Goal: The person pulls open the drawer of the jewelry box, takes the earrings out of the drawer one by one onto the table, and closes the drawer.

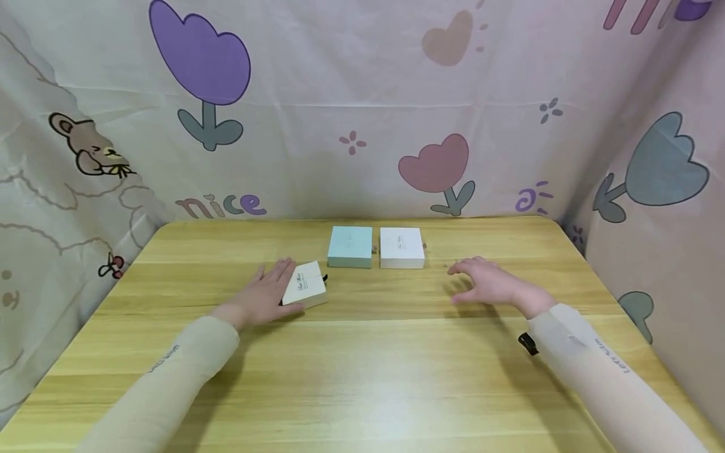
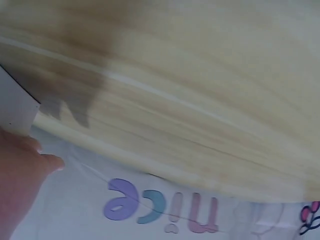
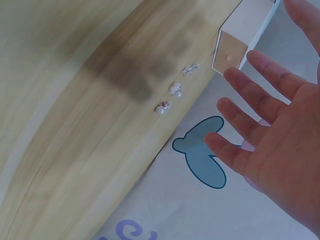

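My left hand (image 1: 263,299) holds a small cream jewellery box (image 1: 306,283) at its left end, thumb along the front side and fingers at the back. The box has dark lettering on top and a black tab on its right. In the left wrist view only a corner of this box (image 2: 17,102) and part of the hand (image 2: 22,175) show. My right hand (image 1: 484,283) hovers above the table, fingers spread and slightly bent, holding nothing. Near it, several small sparkling jewellery pieces (image 3: 175,89), perhaps earrings, lie in a row on the wood.
Toward the back of the table (image 1: 362,377) a mint-green box (image 1: 350,246) and a white box (image 1: 401,248) stand side by side, each with a tab on its right side. A patterned curtain (image 1: 317,157) hangs behind and along both sides.
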Motion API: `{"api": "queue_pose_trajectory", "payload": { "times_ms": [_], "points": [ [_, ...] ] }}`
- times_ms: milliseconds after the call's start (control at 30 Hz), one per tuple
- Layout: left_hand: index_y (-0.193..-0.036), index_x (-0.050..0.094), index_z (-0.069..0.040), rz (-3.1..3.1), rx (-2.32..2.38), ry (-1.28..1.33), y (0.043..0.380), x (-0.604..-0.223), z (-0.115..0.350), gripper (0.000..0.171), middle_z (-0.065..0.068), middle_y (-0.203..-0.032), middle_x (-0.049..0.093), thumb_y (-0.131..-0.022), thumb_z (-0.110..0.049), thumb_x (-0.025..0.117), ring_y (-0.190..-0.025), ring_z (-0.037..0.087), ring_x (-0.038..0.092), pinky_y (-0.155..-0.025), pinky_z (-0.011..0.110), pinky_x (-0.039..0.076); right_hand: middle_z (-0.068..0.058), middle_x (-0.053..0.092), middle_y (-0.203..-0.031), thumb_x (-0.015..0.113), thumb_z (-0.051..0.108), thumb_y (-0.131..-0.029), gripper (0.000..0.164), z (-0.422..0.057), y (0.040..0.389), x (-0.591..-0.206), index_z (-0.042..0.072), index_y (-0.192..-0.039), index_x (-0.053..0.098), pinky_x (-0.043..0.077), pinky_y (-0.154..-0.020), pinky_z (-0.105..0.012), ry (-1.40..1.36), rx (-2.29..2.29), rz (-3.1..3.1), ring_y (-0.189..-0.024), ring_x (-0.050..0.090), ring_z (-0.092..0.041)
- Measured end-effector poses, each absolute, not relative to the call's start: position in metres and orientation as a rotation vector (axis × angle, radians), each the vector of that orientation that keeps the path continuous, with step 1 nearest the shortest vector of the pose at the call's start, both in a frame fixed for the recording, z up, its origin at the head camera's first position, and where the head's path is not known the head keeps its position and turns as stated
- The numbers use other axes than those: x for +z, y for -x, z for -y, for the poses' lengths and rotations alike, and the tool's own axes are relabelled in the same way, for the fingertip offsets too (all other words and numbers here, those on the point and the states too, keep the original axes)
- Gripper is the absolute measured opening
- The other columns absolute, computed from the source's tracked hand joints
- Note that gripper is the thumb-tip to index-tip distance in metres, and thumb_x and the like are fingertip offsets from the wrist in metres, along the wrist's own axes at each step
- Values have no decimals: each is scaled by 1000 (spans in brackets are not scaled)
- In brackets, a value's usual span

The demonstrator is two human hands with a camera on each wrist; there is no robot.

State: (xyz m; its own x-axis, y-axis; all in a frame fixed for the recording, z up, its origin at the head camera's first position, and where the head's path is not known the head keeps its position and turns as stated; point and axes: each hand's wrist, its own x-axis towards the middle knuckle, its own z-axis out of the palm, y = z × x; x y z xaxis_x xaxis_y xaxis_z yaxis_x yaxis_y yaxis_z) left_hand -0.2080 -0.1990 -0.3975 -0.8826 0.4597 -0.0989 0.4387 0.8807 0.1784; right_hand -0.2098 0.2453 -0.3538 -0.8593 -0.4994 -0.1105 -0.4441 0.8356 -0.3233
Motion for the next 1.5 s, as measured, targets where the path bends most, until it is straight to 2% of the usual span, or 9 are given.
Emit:
{"api": "queue_pose_trajectory", "payload": {
  "times_ms": [500, 733, 1067, 1333, 1500],
  "points": [
    [-150, 5, -1, -2837, 196, -814, 218, -396, 132, 99, 17, -157, 9, -87, -67, 43, -146, 31, 6, -117, 50, 9, -23, 56, -126, 72, 33, -78, 58, -242, 209, -353, -1, -123, 56, 31, -100, -62, 764, -417, -2833, -118, 46, -45],
    [-149, 13, 2, -2842, 144, -869, 219, -394, 107, 96, 22, -153, 21, -87, -64, 46, -143, 36, 18, -115, 51, 18, -23, 56, -127, 72, 34, -79, 58, -238, 211, -356, -2, -123, 56, 31, -101, -62, 798, -398, -2821, -120, 44, -46],
    [-150, 11, -1, -2822, 78, -865, 220, -396, 103, 97, 19, -153, 22, -86, -66, 46, -143, 33, 20, -115, 50, 19, -23, 57, -124, 73, 32, -77, 57, -237, 208, -357, -2, -120, 58, 29, -102, -63, 806, -405, -2830, -122, 43, -48],
    [-149, 15, -1, -2838, 120, -894, 216, -395, 98, 97, 21, -146, 33, -85, -64, 51, -135, 33, 35, -112, 44, 28, -22, 57, -125, 73, 33, -77, 58, -233, 206, -356, -1, -121, 57, 28, -102, -63, 790, -416, -2815, -122, 43, -47],
    [-148, 18, -1, -2834, 114, -952, 214, -396, 94, 95, 19, -143, 35, -85, -64, 51, -134, 30, 36, -113, 42, 28, -22, 58, -124, 74, 34, -77, 59, -232, 206, -357, -2, -121, 57, 29, -102, -63, 800, -405, -2809, -120, 45, -45]
  ]
}}
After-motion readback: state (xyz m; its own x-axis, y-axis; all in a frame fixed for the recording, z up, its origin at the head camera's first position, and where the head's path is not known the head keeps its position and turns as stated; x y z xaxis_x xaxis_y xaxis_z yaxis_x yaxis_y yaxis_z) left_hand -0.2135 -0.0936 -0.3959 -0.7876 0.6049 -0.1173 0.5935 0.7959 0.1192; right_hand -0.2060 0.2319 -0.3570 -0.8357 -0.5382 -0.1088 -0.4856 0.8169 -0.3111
